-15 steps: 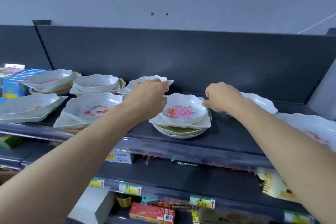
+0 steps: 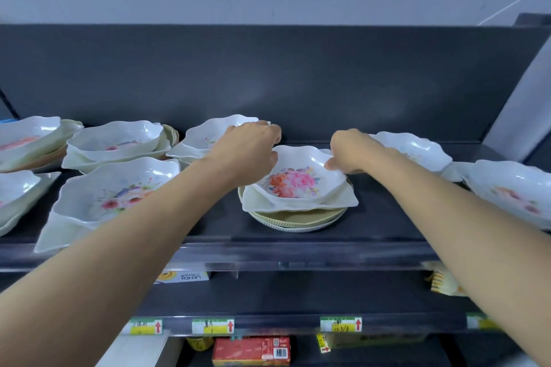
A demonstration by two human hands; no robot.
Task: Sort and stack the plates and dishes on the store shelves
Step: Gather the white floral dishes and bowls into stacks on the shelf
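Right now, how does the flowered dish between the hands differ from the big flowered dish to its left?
The center dish tops a stack that includes round ribbed plates; the left dish rests on a pale square plate. Both hands, left and right, touch the center dish; nothing touches the left dish. Both are white, wavy-rimmed, floral.

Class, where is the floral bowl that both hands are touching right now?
Centre of the head view: the floral bowl tops a plate stack on the top shelf, between the left hand and right hand.

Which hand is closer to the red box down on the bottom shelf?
Left. The left hand is up on the top shelf almost straight above the red box; the right hand is up there too, but further right.
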